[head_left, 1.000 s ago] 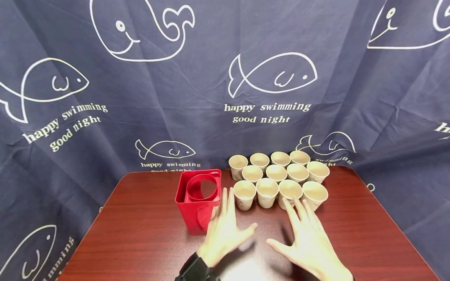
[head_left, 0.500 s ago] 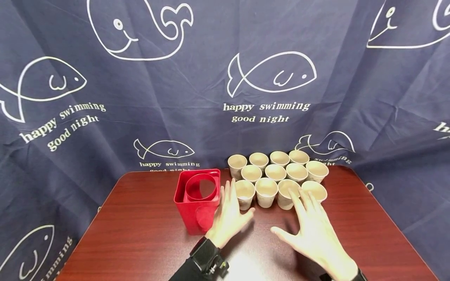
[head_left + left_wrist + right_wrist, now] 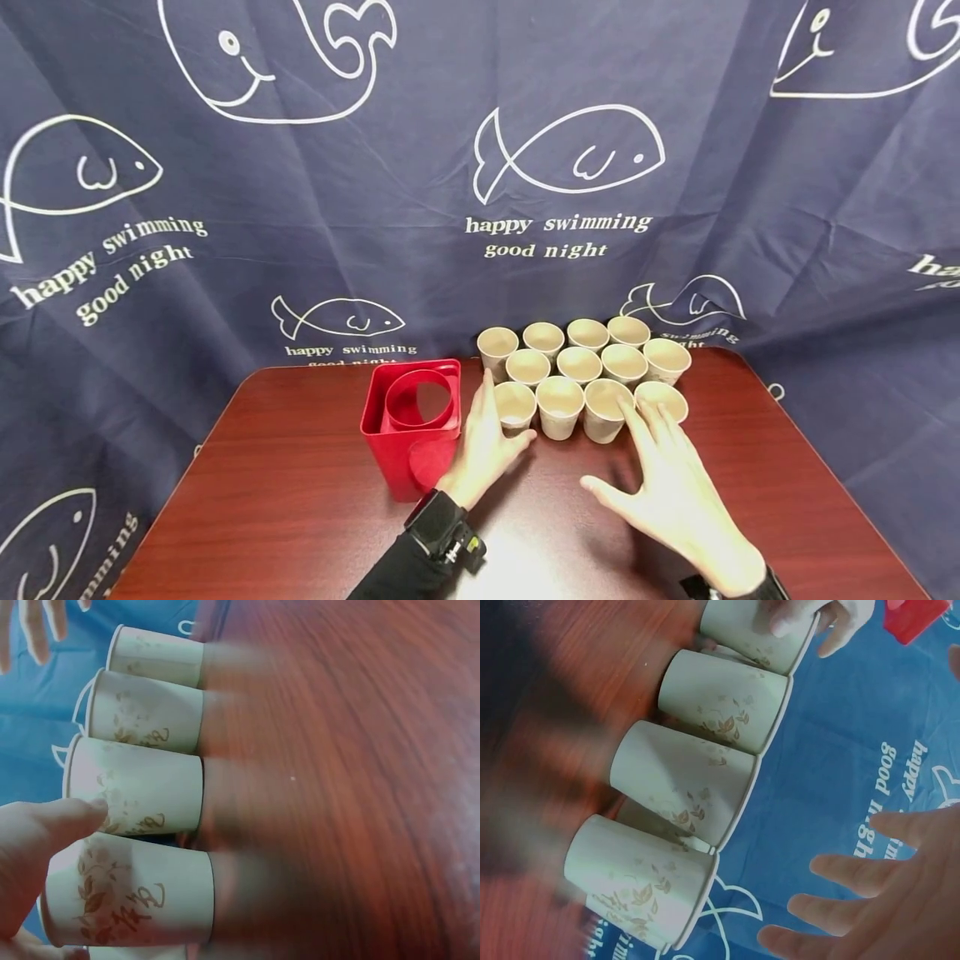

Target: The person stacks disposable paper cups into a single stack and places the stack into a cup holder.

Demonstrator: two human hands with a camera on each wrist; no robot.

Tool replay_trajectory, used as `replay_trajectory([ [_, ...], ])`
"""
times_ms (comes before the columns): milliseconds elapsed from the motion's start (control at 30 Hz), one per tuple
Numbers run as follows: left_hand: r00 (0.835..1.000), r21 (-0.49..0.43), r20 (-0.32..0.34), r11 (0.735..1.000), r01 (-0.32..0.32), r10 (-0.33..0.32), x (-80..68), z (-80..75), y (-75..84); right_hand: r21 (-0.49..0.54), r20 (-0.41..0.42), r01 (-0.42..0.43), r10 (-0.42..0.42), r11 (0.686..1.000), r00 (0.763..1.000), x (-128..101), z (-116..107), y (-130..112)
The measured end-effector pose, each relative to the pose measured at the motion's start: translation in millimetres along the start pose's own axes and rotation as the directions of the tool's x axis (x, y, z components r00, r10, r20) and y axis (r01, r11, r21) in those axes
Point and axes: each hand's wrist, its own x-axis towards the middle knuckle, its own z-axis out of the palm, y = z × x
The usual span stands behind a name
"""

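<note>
Beige paper cups (image 3: 581,375) with leaf prints stand clustered in three rows at the far edge of the reddish-brown wooden desk (image 3: 300,517). Left hand (image 3: 487,442), fingers straight and together, touches the front-left cup (image 3: 514,406) beside the red plastic square container (image 3: 411,425). Right hand (image 3: 671,492), fingers spread, hovers near the front-right cup (image 3: 662,398).

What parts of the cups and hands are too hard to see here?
- Head view: the left hand covers the side of the front left cup, so any touch is unclear.
- Head view: the right hand hides the front right cup wall.
- Left wrist view: the table is motion-blurred.
- Red container: its bottom is hidden by its walls.
</note>
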Motion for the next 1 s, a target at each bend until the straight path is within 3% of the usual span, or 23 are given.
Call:
replay_trajectory([
  [200, 0.998, -0.045, -0.039, 0.998, 0.050, -0.052, 3.4, -3.6, -0.6, 0.007, -0.008, 0.007, -0.007, 1.000, 1.000, -2.2, 0.6, 0.0],
  [467, 0.986, -0.161, 0.044, 0.973, 0.168, -0.163, 1.1, -10.4, -1.8, 0.002, -0.001, 0.003, -0.003, 1.000, 1.000, -2.7, 0.3, 2.2],
  [633, 0.975, -0.144, 0.080, 0.966, 0.217, -0.207, -5.4, -15.0, -1.1, -0.007, -0.001, 0.028, -0.028, 1.000, 1.000, -2.2, 2.7, 2.3],
  [1000, 0.975, -0.135, 0.149, 0.973, 0.185, -0.165, -26.8, -31.2, 1.9, -0.023, 0.009, 0.037, -0.037, 0.999, 0.999, -8.2, 8.4, -1.0],
])
